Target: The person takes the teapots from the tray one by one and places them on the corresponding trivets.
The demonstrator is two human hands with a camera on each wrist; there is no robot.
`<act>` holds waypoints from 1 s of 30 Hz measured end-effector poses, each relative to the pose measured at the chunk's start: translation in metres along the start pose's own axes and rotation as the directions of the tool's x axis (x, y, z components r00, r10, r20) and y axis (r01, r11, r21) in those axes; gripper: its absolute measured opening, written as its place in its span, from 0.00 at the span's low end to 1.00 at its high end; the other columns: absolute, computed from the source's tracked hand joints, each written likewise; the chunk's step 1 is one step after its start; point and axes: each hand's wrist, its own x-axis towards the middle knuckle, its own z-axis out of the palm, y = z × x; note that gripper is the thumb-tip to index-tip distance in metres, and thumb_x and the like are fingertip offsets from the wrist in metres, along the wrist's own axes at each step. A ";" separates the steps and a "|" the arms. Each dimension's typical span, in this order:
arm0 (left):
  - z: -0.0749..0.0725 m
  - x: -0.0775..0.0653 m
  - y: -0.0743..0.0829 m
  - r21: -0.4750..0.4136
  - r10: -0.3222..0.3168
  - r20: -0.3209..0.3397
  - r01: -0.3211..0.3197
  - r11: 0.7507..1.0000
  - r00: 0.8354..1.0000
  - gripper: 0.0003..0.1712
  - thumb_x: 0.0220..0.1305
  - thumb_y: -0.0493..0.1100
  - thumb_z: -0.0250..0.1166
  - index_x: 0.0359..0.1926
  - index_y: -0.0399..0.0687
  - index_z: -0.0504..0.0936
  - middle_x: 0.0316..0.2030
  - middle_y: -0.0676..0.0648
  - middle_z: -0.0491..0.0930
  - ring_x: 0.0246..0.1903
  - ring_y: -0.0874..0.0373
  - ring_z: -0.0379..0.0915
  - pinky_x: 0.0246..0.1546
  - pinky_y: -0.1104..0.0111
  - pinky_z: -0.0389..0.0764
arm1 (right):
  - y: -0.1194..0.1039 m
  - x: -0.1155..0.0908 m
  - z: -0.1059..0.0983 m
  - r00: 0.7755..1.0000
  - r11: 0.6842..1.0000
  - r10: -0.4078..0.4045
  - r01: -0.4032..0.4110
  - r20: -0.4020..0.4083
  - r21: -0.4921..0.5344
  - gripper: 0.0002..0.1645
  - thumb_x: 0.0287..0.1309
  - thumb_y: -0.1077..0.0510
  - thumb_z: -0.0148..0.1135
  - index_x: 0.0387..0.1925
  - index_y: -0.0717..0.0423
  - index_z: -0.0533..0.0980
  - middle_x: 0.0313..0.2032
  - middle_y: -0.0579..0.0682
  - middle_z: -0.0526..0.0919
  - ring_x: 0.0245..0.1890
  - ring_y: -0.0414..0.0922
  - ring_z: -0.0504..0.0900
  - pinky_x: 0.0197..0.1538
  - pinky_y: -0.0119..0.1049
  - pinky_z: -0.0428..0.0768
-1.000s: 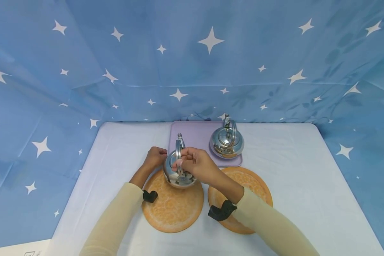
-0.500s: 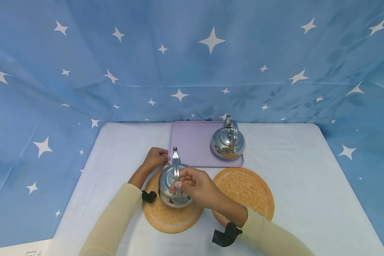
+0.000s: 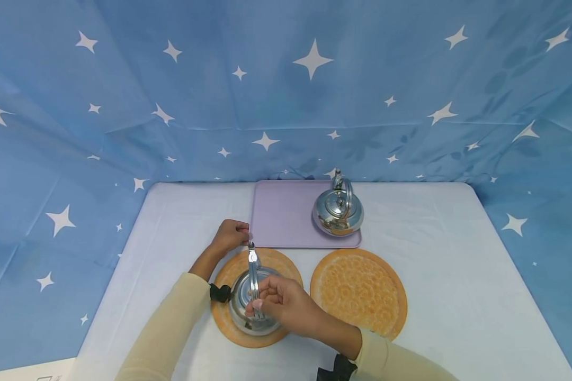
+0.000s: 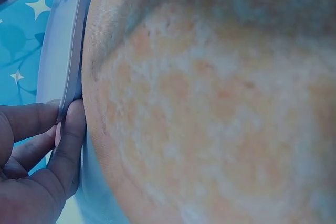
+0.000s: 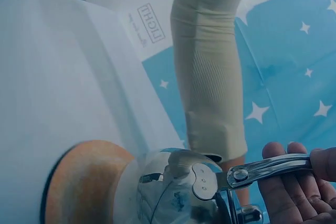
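Observation:
A shiny steel kettle point(image 3: 240, 304) is over the left round placemat point(image 3: 286, 264), which has an orange bread-like print. My right hand point(image 3: 288, 307) grips its arched handle, the thumb on one side and fingers on the other, as the right wrist view shows on the handle point(image 5: 278, 167). Whether the base touches the mat is hard to tell. At the front left corner of the lilac tray point(image 3: 281, 211), my left hand point(image 3: 231, 236) pinches the rim between thumb and fingers; the left wrist view shows this rim point(image 4: 73, 61) close up. A second steel kettle point(image 3: 337, 214) stands on the tray's right part.
Another round orange placemat point(image 3: 357, 291) lies to the right, in front of the tray. All this is on a white-covered table point(image 3: 448, 264). Behind and beside it hangs a blue curtain point(image 3: 286, 95) with white stars.
My right hand has brought the kettle from the tray's front edge toward me and slightly left, over the left placemat. The left hand stays at the tray corner.

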 end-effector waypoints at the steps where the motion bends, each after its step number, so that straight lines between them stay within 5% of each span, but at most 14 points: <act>1: 0.000 0.000 0.000 0.001 -0.003 0.000 0.003 1.000 1.000 0.20 0.61 0.27 0.63 0.54 0.23 0.75 0.38 0.37 0.77 0.31 0.56 0.80 0.35 0.69 0.85 | 0.002 -0.001 0.001 1.000 1.000 0.000 0.000 0.001 -0.004 0.09 0.68 0.63 0.57 0.45 0.67 0.72 0.37 0.56 0.85 0.38 0.62 0.83 0.41 0.33 0.84; 11: -0.001 -0.001 0.002 0.033 -0.009 0.001 0.009 0.999 1.000 0.20 0.62 0.29 0.63 0.55 0.25 0.75 0.40 0.37 0.78 0.34 0.54 0.81 0.36 0.68 0.85 | 0.010 -0.002 0.009 0.999 1.000 0.023 -0.023 -0.036 -0.011 0.09 0.67 0.64 0.57 0.45 0.66 0.72 0.38 0.54 0.85 0.41 0.61 0.83 0.44 0.47 0.84; 21: 0.000 0.000 0.001 0.024 0.002 0.002 -0.002 1.000 1.000 0.21 0.62 0.28 0.63 0.55 0.24 0.75 0.39 0.37 0.78 0.30 0.56 0.80 0.35 0.69 0.85 | 0.020 -0.006 0.016 0.998 0.993 0.053 -0.051 -0.015 0.105 0.08 0.68 0.67 0.54 0.46 0.69 0.69 0.42 0.59 0.84 0.46 0.55 0.83 0.41 0.28 0.80; 30: -0.002 -0.001 0.001 0.009 -0.002 0.005 0.002 1.000 1.000 0.20 0.61 0.26 0.63 0.55 0.23 0.75 0.37 0.38 0.77 0.29 0.57 0.80 0.35 0.69 0.85 | 0.024 -0.005 0.017 1.000 0.990 0.021 -0.019 -0.010 0.137 0.09 0.68 0.67 0.54 0.44 0.72 0.68 0.41 0.62 0.81 0.49 0.57 0.82 0.50 0.41 0.83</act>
